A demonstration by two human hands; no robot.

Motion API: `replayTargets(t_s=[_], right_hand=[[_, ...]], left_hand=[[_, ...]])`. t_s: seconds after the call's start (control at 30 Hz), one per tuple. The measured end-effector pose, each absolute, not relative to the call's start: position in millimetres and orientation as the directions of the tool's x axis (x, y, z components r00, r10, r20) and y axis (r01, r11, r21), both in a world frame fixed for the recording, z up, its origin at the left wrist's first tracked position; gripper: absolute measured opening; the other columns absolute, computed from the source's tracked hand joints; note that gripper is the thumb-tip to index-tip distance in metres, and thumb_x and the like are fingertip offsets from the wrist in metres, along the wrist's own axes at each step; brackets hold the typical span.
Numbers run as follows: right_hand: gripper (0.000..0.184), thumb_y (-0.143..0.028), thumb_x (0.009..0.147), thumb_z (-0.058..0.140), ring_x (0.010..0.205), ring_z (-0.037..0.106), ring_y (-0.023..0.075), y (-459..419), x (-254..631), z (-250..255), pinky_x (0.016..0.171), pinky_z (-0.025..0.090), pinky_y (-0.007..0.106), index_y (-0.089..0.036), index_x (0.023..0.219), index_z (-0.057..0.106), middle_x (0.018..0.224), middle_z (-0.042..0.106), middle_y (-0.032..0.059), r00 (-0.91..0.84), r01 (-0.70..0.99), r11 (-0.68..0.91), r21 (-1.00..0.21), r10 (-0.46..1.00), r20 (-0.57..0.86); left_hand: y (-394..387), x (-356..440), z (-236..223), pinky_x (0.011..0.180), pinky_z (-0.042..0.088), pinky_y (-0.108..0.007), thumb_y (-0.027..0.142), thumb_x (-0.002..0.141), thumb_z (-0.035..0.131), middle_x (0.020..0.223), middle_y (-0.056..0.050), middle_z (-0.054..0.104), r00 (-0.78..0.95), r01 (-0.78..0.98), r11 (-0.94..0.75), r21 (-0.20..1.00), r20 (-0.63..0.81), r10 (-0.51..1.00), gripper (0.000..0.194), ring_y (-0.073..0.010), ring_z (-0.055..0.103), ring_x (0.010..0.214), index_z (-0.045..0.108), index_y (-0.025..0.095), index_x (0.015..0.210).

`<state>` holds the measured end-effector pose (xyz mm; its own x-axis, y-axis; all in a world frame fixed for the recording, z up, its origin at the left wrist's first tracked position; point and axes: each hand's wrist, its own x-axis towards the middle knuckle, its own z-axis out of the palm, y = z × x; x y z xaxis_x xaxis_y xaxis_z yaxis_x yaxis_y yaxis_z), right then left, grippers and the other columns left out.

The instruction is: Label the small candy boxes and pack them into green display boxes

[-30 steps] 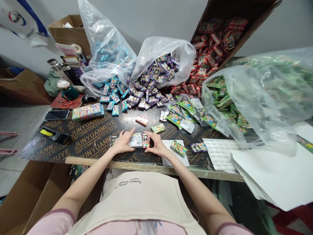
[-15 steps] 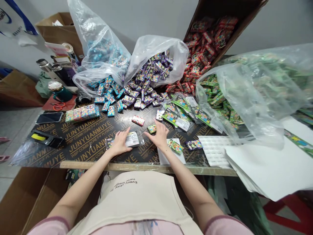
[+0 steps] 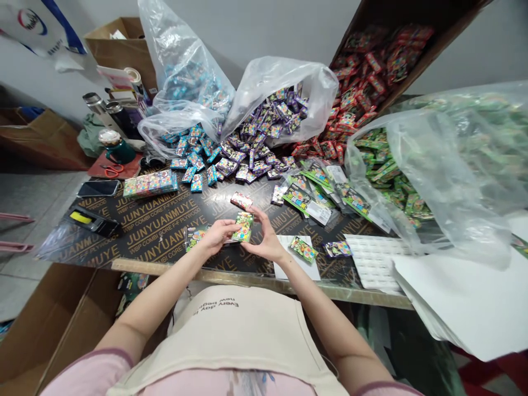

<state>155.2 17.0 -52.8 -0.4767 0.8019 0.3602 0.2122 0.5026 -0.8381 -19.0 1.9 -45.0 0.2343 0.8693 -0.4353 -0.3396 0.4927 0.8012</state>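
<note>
A small green packet with colourful round prints is pinched in the fingers of my left hand. My right hand spans the same packet, fingers at its top edge and thumb at its bottom. Under my left hand lies a flat black printed pouch, partly covered. Just beyond the packet is a small red packet. Right of my right hand, another green packet rests on a white card. A purple packet lies beside it.
Behind are heaps of blue packets, purple packets and red packets. At right a clear bag holds green packets. Flat green-black pouches, white sheets, a phone and red scissors lie around.
The small green packet has been picked up from the table and brought between both hands. My left hand has let go of the flat pouch, and the view has shifted slightly.
</note>
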Motion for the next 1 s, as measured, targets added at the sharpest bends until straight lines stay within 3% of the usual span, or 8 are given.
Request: replayTargets(t_s=[0.13,0.3,0.43,0.57,0.7,0.83,0.93,1.0], right_hand=[[0.100,-0.035,0.065,0.074,0.123,0.050,0.0270,18.2,154.9,-50.5,0.105,0.040,0.045,-0.028,0.146,0.017,0.139,0.045,0.0117,-0.404,0.112,0.454,-0.884,0.833,0.377],[0.091,-0.026,0.066,0.074,0.125,0.049,0.0278,17.3,157.8,-45.1,0.108,0.036,0.046,-0.029,0.145,0.028,0.139,0.047,0.0090,-0.455,0.235,0.566,-0.790,0.782,0.425],[0.100,-0.035,0.069,0.076,0.126,0.049,0.0262,16.0,158.8,-49.3,0.108,0.038,0.045,-0.029,0.148,0.016,0.139,0.046,0.0098,-0.490,0.085,0.506,-0.859,0.772,0.406],[0.103,-0.045,0.067,0.077,0.139,0.033,0.0301,14.2,162.0,-48.1,0.115,0.028,0.050,-0.028,0.149,0.016,0.149,0.035,0.0109,-0.483,0.182,0.533,-0.826,0.780,0.397],[0.092,-0.044,0.067,0.075,0.137,0.033,0.0328,14.9,165.7,-42.3,0.112,0.026,0.052,-0.028,0.145,0.028,0.142,0.045,0.0096,-0.529,0.350,0.635,-0.689,0.741,0.415],[0.086,-0.042,0.065,0.073,0.124,0.046,0.0334,25.9,176.7,-54.9,0.108,0.025,0.051,-0.028,0.141,0.036,0.132,0.054,0.0090,-0.463,0.507,0.616,-0.603,0.785,0.412],[0.083,-0.043,0.065,0.073,0.121,0.048,0.0346,35.0,188.4,-77.0,0.108,0.020,0.054,-0.027,0.140,0.039,0.130,0.056,0.0098,-0.382,0.641,0.514,-0.570,0.858,0.345],[0.084,-0.043,0.065,0.075,0.122,0.048,0.0349,36.6,192.2,-91.3,0.108,0.017,0.057,-0.027,0.139,0.040,0.129,0.058,0.0102,-0.387,0.669,0.481,-0.566,0.876,0.288]], left_hand=[[-5.3,-16.5,-41.3,0.071,0.049,-0.025,0.037,0.060,0.084,0.079,-0.007,0.071,0.373,-0.448,0.570,0.688,-0.436,0.819,0.038,-0.0129,0.064,0.067,0.070,0.012,0.084],[-8.0,-15.5,-44.3,0.063,0.049,-0.023,0.039,0.061,0.084,0.072,-0.002,0.068,0.192,-0.414,0.505,0.757,-0.470,0.862,0.040,-0.0090,0.060,0.059,0.070,0.012,0.088],[-8.8,-15.9,-39.2,0.062,0.049,-0.023,0.041,0.060,0.083,0.072,-0.003,0.068,0.257,-0.441,0.515,0.735,-0.447,0.857,0.041,-0.0102,0.062,0.060,0.068,0.011,0.082],[-10.5,-13.3,-32.4,0.052,0.044,-0.021,0.039,0.050,0.088,0.059,0.002,0.062,0.023,-0.394,0.392,0.831,-0.418,0.908,0.042,-0.0088,0.056,0.050,0.059,0.013,0.067],[-8.6,-15.3,-37.6,0.050,0.040,-0.022,0.045,0.053,0.084,0.054,0.003,0.057,-0.045,-0.209,0.307,0.929,-0.323,0.945,0.041,-0.0098,0.053,0.048,0.057,0.015,0.064],[-4.2,-37.9,-55.9,0.087,0.047,-0.041,0.054,0.059,0.078,0.097,-0.009,0.070,0.069,0.291,0.121,0.949,-0.147,0.987,0.057,-0.0277,0.064,0.095,0.068,0.017,0.101],[-3.3,-60.5,-72.2,0.110,0.020,-0.058,0.044,0.044,0.087,0.131,-0.016,0.055,0.243,0.757,-0.134,0.639,-0.085,0.966,0.100,-0.0388,0.044,0.126,0.049,0.019,0.134],[-3.7,-70.2,-80.4,0.111,0.012,-0.061,0.038,0.048,0.085,0.133,-0.019,0.051,0.308,0.863,-0.222,0.455,-0.125,0.943,0.110,-0.0388,0.042,0.126,0.036,0.017,0.143]])
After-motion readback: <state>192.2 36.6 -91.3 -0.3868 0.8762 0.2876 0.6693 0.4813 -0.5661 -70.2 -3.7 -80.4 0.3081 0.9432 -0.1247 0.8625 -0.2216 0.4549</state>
